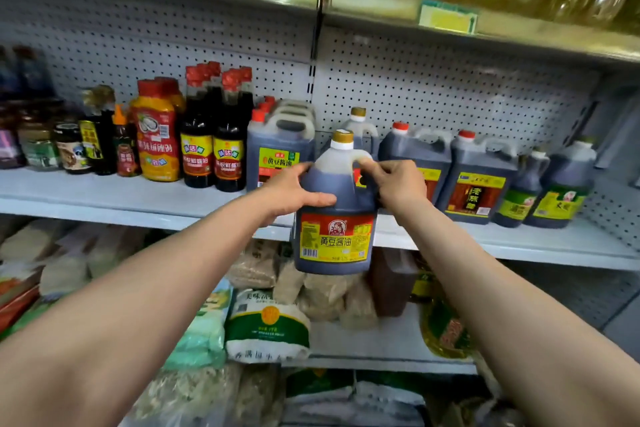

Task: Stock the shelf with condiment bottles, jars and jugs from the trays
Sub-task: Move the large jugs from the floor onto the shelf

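Observation:
I hold a dark soy sauce jug (334, 239) with a gold cap and a red and yellow label in front of the middle shelf (138, 198), its base hanging below the shelf's front edge. My left hand (294, 191) wraps round the jug's left shoulder, thumb across the front. My right hand (398, 184) grips the jug's handle at its upper right. A matching gold-capped jug (360, 128) stands behind it on the shelf.
Left of the jug stand square jugs with red caps (277, 149), tall dark bottles (211, 149), an orange oyster sauce bottle (156, 135) and jars. Right are dark vinegar jugs (478, 180) and round bottles (561, 191). Bagged goods (266, 326) fill the lower shelf.

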The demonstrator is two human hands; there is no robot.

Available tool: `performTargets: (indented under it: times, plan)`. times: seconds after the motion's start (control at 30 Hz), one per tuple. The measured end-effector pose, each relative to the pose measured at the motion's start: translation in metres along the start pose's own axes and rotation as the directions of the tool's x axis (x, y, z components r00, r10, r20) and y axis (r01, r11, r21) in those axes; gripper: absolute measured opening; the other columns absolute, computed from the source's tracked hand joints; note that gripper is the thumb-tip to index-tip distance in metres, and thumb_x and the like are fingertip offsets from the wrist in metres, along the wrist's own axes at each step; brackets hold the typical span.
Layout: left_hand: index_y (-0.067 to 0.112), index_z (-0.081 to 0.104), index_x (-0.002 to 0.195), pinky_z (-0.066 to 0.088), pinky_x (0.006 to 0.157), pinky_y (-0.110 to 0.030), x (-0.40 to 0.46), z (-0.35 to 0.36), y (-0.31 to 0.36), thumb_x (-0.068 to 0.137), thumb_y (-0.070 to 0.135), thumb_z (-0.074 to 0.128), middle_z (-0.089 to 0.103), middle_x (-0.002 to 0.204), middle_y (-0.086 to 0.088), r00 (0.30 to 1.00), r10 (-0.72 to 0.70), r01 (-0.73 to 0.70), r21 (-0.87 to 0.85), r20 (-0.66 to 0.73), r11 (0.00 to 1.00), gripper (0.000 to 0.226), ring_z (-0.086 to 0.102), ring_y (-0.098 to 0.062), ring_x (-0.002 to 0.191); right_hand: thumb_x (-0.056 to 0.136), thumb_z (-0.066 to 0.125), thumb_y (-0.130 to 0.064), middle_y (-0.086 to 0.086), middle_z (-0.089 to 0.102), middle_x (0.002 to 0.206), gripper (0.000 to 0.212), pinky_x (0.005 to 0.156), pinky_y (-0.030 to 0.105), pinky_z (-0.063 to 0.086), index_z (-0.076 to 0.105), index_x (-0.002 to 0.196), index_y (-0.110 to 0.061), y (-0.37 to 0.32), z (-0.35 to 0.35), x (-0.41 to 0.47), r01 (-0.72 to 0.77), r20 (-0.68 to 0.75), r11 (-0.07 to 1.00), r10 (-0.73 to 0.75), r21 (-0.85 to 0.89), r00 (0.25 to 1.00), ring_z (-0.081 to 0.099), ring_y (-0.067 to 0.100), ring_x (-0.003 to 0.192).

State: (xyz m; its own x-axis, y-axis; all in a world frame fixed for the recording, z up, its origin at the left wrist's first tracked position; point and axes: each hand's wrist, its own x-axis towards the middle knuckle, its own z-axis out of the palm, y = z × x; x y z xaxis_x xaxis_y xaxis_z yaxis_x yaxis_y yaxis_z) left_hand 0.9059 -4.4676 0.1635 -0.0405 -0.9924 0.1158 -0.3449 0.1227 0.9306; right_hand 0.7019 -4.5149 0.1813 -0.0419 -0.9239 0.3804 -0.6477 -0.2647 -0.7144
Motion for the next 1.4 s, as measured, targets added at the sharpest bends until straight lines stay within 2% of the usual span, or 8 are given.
performTargets:
  times: [0.07, 0.17, 0.23, 0.47, 0.63, 0.8, 0.97, 1.4]
  plan:
    - [0.026, 0.050, 0.138, 0.053, 0.075, -0.023, 0.025, 0.010, 0.012, 0.071, 0.020, 0.087, 0.066, 0.120, 0.006, 0.999, -0.006, 0.006, -0.021, -0.034, 1.000, 0.077, 0.063, -0.006, 0.095, 0.088, 0.058, -0.064, 0.007, 0.052, 0.057, 0.056, 0.058, 0.034, 0.037, 0.070, 0.071, -0.012, 0.006, -0.008, 0.031, 0.030, 0.010, 0.999, -0.030, -0.029, 1.000, 0.049, 0.025, 0.064]
    - [0.036, 0.052, 0.127, 0.057, 0.086, -0.039, 0.058, 0.020, 0.015, 0.069, 0.025, 0.089, 0.069, 0.116, 0.009, 0.996, -0.037, 0.034, -0.037, -0.076, 0.999, 0.070, 0.066, -0.013, 0.099, 0.090, 0.055, -0.066, 0.010, 0.055, 0.063, 0.061, 0.062, 0.037, 0.040, 0.071, 0.078, -0.008, 0.018, -0.007, 0.066, 0.045, 0.015, 0.998, -0.044, -0.039, 0.999, 0.050, 0.027, 0.069]
    - [0.037, 0.051, 0.122, 0.057, 0.083, -0.035, 0.073, 0.024, 0.015, 0.070, 0.024, 0.088, 0.069, 0.111, 0.011, 0.995, -0.042, 0.039, -0.027, -0.092, 0.999, 0.065, 0.066, -0.009, 0.094, 0.091, 0.054, -0.064, 0.009, 0.054, 0.063, 0.061, 0.065, 0.038, 0.043, 0.069, 0.078, -0.007, 0.024, -0.003, 0.080, 0.041, 0.026, 0.998, -0.040, -0.038, 0.999, 0.049, 0.027, 0.069]
    - [0.023, 0.048, 0.141, 0.051, 0.084, -0.028, 0.109, 0.026, 0.003, 0.069, 0.017, 0.089, 0.065, 0.120, 0.004, 0.997, -0.014, 0.015, 0.014, -0.071, 1.000, 0.084, 0.063, -0.015, 0.104, 0.094, 0.058, -0.054, 0.010, 0.063, 0.074, 0.045, 0.066, 0.036, 0.043, 0.073, 0.087, -0.012, 0.051, 0.011, 0.097, 0.071, 0.024, 0.997, -0.071, 0.014, 0.997, 0.054, 0.024, 0.075]
    - [0.024, 0.050, 0.140, 0.055, 0.094, -0.042, 0.124, 0.021, -0.004, 0.064, 0.023, 0.092, 0.069, 0.121, 0.001, 0.999, -0.013, 0.015, 0.044, -0.052, 0.999, 0.086, 0.066, -0.018, 0.106, 0.098, 0.057, -0.040, 0.008, 0.070, 0.109, 0.029, 0.079, 0.029, 0.042, 0.067, 0.114, -0.017, 0.055, 0.010, 0.105, 0.097, 0.137, 0.995, -0.098, 0.013, 0.986, 0.062, 0.024, 0.102]
    - [0.021, 0.052, 0.138, 0.055, 0.095, -0.041, 0.129, 0.019, -0.004, 0.064, 0.022, 0.092, 0.068, 0.122, 0.001, 0.999, 0.001, 0.001, 0.053, -0.043, 0.999, 0.083, 0.066, -0.018, 0.105, 0.104, 0.047, -0.035, 0.005, 0.063, 0.113, 0.024, 0.081, 0.027, 0.037, 0.058, 0.115, -0.016, 0.055, 0.016, 0.106, 0.117, 0.195, 0.992, -0.122, 0.039, 0.973, 0.056, 0.020, 0.103]
    - [0.026, 0.052, 0.138, 0.057, 0.089, -0.040, 0.130, 0.018, -0.004, 0.066, 0.024, 0.091, 0.070, 0.118, 0.002, 1.000, 0.004, -0.002, 0.063, -0.028, 0.998, 0.082, 0.068, -0.016, 0.102, 0.105, 0.044, -0.036, 0.007, 0.065, 0.113, 0.022, 0.091, 0.038, 0.046, 0.054, 0.111, -0.018, 0.060, 0.019, 0.107, 0.117, 0.228, 0.987, -0.139, 0.107, 0.964, 0.058, 0.024, 0.105]
    - [0.025, 0.048, 0.141, 0.056, 0.091, -0.037, 0.125, 0.019, 0.000, 0.070, 0.020, 0.088, 0.068, 0.122, 0.001, 1.000, -0.010, 0.011, 0.049, -0.017, 0.999, 0.081, 0.066, -0.017, 0.104, 0.105, 0.040, -0.041, 0.002, 0.064, 0.111, 0.022, 0.088, 0.037, 0.048, 0.052, 0.108, -0.023, 0.064, 0.025, 0.104, 0.139, 0.224, 0.974, -0.178, 0.179, 0.958, 0.059, 0.021, 0.105]
